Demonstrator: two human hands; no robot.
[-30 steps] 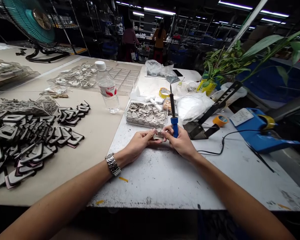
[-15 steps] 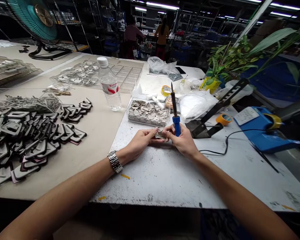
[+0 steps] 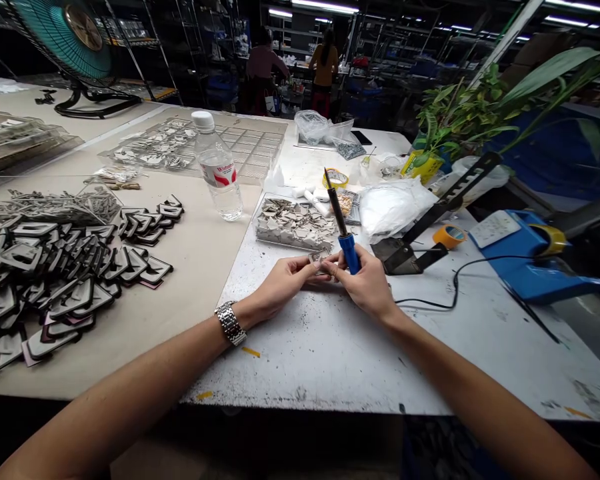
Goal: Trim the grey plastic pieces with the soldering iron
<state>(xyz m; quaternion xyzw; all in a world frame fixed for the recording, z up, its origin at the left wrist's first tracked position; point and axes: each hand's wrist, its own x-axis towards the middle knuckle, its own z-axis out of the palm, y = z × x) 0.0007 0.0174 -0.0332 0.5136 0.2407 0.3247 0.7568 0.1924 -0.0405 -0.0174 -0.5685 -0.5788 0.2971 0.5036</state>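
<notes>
While pinching small grey piece point(image 3: 320, 255) between left grip point(image 3: 281, 285) and right grip point(image 3: 369, 283), also grasping soldering iron point(image 3: 347, 241) in the latter, expect light, stiff, perhaps brittle piece; hold by edges.

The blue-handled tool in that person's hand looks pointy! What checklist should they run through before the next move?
1. Blue-handled tool gripped in the right hand: ok.
2. Pointed tip aimed up, clear of both hands: ok.
3. Small piece steadied by the left hand: ok, though partly hidden.
4. Tool cool or hot: cannot tell.
5. Black cord joined to the tool: cannot tell.
6. Water bottle upright and capped: ok.
</notes>
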